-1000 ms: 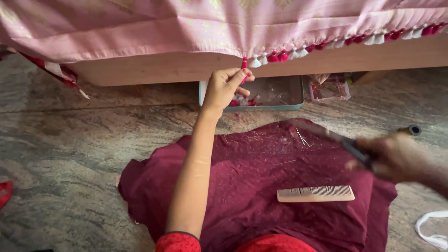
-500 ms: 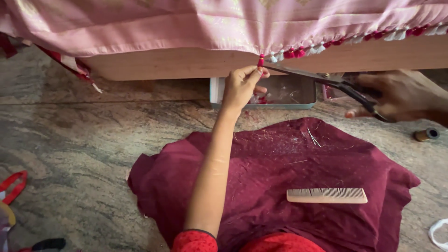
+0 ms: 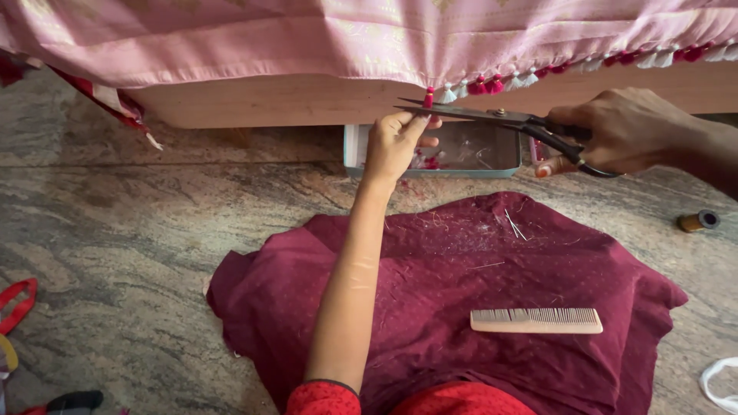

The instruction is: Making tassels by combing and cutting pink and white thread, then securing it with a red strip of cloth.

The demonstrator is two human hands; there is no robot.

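Observation:
My left hand [image 3: 396, 142] reaches up and pinches a red tassel [image 3: 429, 98] hanging from the edge of a pink cloth [image 3: 369, 38]. My right hand [image 3: 626, 131] holds black-handled scissors [image 3: 492, 117], blades pointing left, their tips right at the tassel just above my left fingers. A row of red and white tassels [image 3: 538, 75] runs along the cloth's hem to the right.
A maroon cloth [image 3: 461, 292] is spread on the stone floor, with a tan comb [image 3: 536, 320] and thread clippings on it. A shallow tray [image 3: 469, 150] lies under the wooden bed frame [image 3: 269, 104]. A thread spool [image 3: 698, 221] sits at the right; red straps [image 3: 17, 303] lie at the left.
My right hand has brought the scissors up from over the maroon cloth to the tassel. My left hand has kept its hold on the tassel.

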